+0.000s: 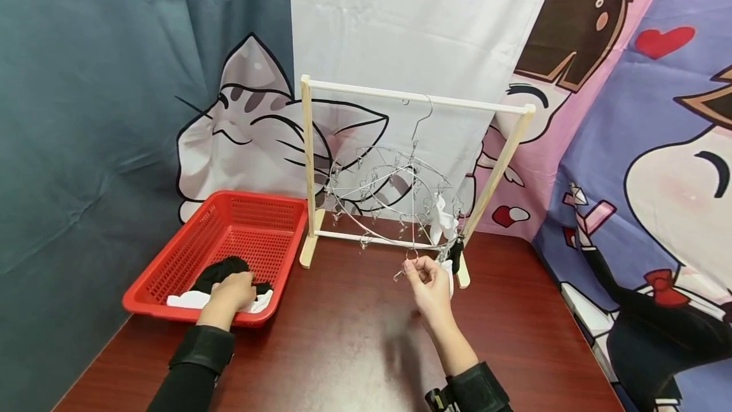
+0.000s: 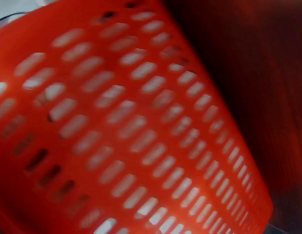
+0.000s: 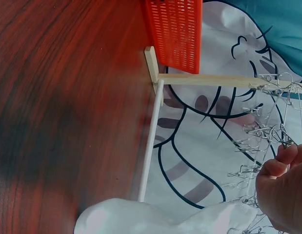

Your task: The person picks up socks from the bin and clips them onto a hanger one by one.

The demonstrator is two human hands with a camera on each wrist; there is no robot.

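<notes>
In the head view my left hand (image 1: 236, 290) is down in the front of the red basket (image 1: 171, 250), over a black cloth item (image 1: 223, 272) and white cloth (image 1: 189, 299); its fingertips are hidden, so I cannot tell whether they grip anything. My right hand (image 1: 430, 281) pinches a metal clip (image 1: 413, 255) at the near rim of a round wire drying hanger (image 1: 372, 231). The right wrist view shows thumb and finger together on the wire clip (image 3: 285, 136). Close by on the hanger are a white sock (image 1: 441, 221) and a small black item (image 1: 455, 255).
The hanger hooks over the top bar (image 1: 366, 89) of a wooden stand, whose feet (image 1: 309, 250) rest on the reddish-brown table (image 1: 343, 348). Several bare clips dangle from the hanger. Printed cloth curtains (image 1: 86, 113) stand behind the table.
</notes>
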